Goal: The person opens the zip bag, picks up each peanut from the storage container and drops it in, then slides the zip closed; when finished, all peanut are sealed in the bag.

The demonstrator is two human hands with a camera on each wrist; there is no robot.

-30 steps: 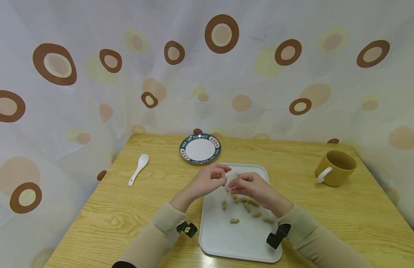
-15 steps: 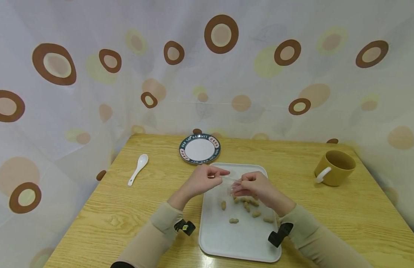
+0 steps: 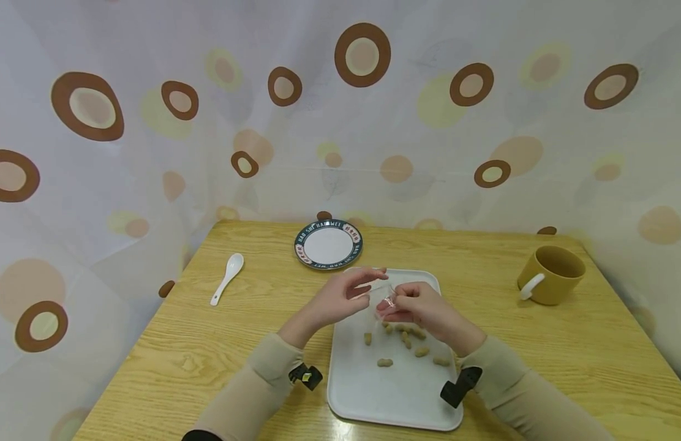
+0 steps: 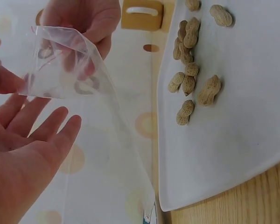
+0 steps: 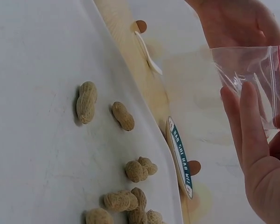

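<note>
Pinching clear bag (image 5: 249, 70) in right hand (image 3: 425, 307), seemingly for steadiness, you had left hand (image 3: 332, 300) loosely spread by its edge, gripping nothing

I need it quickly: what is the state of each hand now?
Left hand: open, close to the clear plastic bag.
Right hand: closed, pinching that bag.

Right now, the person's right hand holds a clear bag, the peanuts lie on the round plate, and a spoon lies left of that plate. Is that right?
Not quite: the peanuts lie on the white tray, not on the round plate, as the head view shows. The rest holds: the right hand has the clear bag, and the spoon lies left of the plate.
</note>
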